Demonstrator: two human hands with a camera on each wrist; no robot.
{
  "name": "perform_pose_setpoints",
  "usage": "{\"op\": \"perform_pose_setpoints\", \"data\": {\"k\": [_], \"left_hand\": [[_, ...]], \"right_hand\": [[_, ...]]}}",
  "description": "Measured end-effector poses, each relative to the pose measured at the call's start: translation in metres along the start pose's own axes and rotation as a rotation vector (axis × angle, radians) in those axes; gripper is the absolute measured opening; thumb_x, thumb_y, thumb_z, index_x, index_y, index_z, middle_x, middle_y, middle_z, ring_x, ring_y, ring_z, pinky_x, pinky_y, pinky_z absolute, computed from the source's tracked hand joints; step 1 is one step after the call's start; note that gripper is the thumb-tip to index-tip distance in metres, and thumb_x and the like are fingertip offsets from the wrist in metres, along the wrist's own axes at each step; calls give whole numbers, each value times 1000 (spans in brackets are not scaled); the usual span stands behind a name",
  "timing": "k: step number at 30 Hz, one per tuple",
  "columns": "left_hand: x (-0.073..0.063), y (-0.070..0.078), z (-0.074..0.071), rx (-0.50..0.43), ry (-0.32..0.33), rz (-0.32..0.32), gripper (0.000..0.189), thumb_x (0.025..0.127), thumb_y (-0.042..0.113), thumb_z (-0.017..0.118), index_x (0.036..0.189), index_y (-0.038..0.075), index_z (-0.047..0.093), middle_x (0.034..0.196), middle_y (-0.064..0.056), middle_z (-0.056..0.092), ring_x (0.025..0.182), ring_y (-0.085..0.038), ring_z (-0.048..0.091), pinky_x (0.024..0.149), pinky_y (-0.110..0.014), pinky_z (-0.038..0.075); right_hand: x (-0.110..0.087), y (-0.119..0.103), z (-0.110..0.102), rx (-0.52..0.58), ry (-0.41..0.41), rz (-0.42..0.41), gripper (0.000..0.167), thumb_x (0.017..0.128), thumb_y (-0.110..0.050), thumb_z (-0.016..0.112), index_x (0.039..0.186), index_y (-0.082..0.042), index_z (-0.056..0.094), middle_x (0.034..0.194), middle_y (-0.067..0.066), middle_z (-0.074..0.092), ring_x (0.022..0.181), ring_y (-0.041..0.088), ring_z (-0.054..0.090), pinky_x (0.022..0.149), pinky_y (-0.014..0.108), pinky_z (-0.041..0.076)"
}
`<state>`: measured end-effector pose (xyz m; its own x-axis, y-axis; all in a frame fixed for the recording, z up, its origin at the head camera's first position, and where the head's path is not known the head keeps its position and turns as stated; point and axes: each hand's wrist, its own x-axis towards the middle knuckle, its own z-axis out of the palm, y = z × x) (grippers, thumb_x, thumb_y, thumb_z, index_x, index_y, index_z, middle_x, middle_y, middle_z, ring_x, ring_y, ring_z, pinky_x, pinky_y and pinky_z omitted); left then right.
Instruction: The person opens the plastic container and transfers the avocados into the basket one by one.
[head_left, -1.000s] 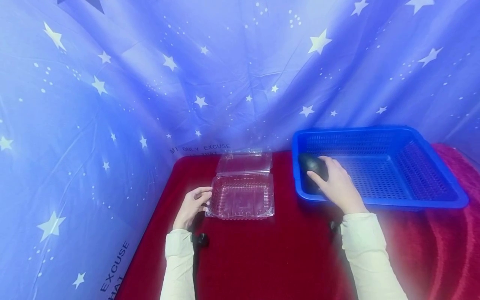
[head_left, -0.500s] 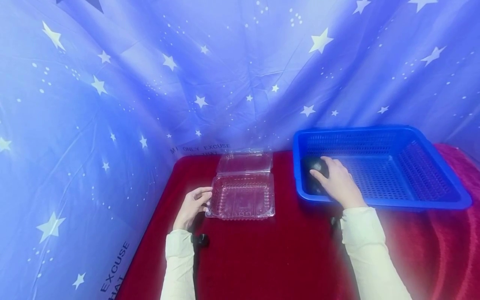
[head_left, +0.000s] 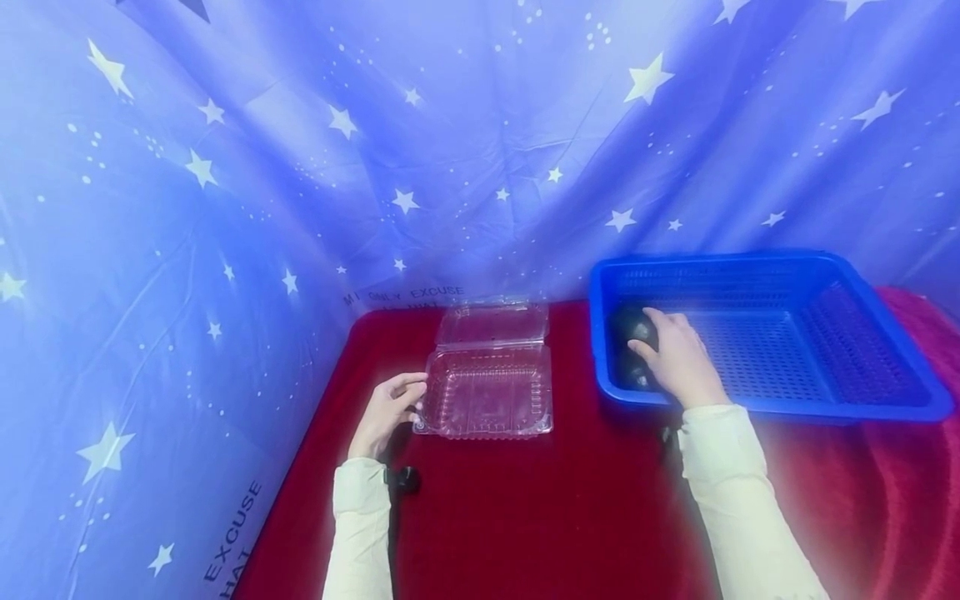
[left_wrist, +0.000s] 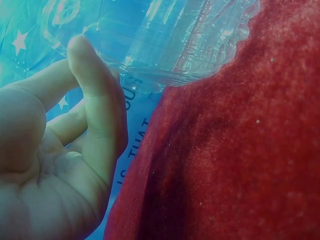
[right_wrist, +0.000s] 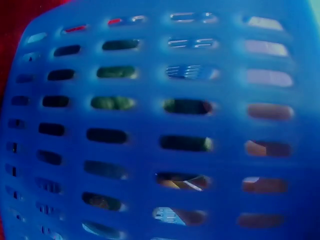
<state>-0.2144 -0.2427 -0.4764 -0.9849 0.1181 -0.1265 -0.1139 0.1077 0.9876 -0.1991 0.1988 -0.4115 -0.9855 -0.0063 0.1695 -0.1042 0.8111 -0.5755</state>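
Note:
My right hand (head_left: 682, 358) reaches into the left end of a blue plastic basket (head_left: 772, 414). Its thumb and fingers curl around a dark green, shiny avocado (head_left: 637, 323). Just nearer to me lies a second dark round one, an avocado too by its look (head_left: 636, 377). In the right wrist view the basket's slotted wall (right_wrist: 145, 120) covers most of the hand and the fruit. On the left, a clear plastic clamshell box (head_left: 487, 396) lies with its lid (head_left: 491, 325) folded back. My left hand (head_left: 386, 412) pinches the left edge of its base.
A red cloth (head_left: 510, 517) covers the table under the box and basket. Behind and to the left hangs a blue curtain (head_left: 450, 150) with white stars, close to the table's edge. The basket's raised rim surrounds the right hand's workspace.
My right hand has lowered the avocado deeper into the basket's left end, and the second dark fruit shows more plainly. The left hand keeps its place on the box.

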Motion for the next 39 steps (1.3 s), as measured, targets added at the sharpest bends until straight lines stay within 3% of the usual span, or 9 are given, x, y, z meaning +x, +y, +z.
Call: {"op": "perform_pose_setpoints", "data": {"k": [9, 16, 24, 31, 35, 39], "left_hand": [[-9, 25, 8, -5, -43, -41, 39, 97, 7, 62, 133, -9, 55, 93, -7, 64, 70, -10, 58, 55, -21, 51], [2, 5, 4, -2, -28, -47, 39, 98, 10, 62, 133, -5, 57, 94, -7, 64, 70, -11, 57, 54, -21, 52], [2, 0, 6, 0, -12, -19, 39, 96, 15, 66, 130, -3, 59, 91, -5, 65, 69, -10, 58, 54, -20, 51], [2, -2, 4, 27, -10, 9, 39, 96, 17, 67, 128, -3, 60, 91, -4, 66, 68, -10, 59, 55, -22, 53], [1, -3, -1, 50, 19, 9, 41, 96, 23, 66, 128, -2, 61, 92, -4, 65, 69, -11, 59, 56, -24, 55], [0, -2, -9, 14, 78, 23, 44, 97, 27, 65, 128, -4, 60, 95, -6, 64, 71, -11, 59, 57, -25, 57]], "right_hand": [[-3, 3, -1, -75, 17, 51, 56, 97, -14, 60, 145, 6, 40, 127, 43, 43, 115, 59, 41, 97, 70, 38], [-4, 7, -3, -110, -35, 104, 57, 97, -13, 58, 143, 13, 36, 131, 45, 37, 117, 60, 38, 95, 71, 39], [-4, 9, -5, -92, -59, 129, 57, 98, -18, 56, 144, 11, 36, 136, 41, 35, 125, 58, 34, 94, 75, 37], [-6, 5, -8, -54, -17, 78, 55, 97, -18, 58, 140, 13, 41, 134, 40, 41, 123, 57, 38, 99, 72, 36], [-7, 2, -14, -21, 9, 33, 53, 97, -18, 58, 138, 13, 44, 131, 39, 45, 122, 56, 42, 102, 69, 35], [-9, 2, -22, 3, 44, -2, 51, 98, -18, 58, 137, 12, 45, 133, 37, 46, 125, 54, 41, 105, 67, 33]]}}
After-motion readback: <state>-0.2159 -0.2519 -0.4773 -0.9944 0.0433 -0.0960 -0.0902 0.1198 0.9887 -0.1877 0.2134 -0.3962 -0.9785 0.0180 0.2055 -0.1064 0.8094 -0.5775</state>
